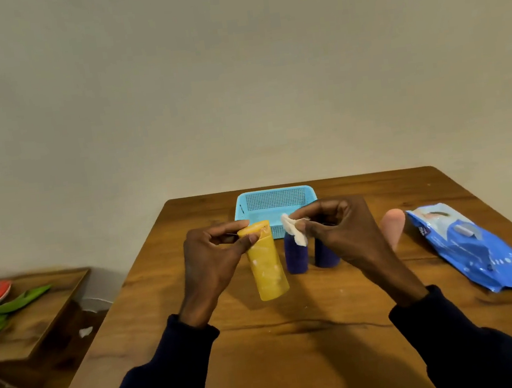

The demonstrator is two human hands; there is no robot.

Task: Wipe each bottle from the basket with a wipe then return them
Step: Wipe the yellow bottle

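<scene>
While the left hand [214,256] pinches the yellow bottle [268,269] by its top, body hanging down before the basket [275,193], the right hand [339,232] pinches the wipe [294,232] alongside.

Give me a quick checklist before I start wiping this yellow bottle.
1. Grip on yellow bottle: ok, left hand pinches its top end.
2. Hold on wipe: ok, right hand pinches it.
3. Contact of wipe and bottle: not ok, a gap separates them.
4. Standing of dark blue bottles: ok, upright on the table.
5. Room in basket: cannot tell, hands hide part of it.
</scene>
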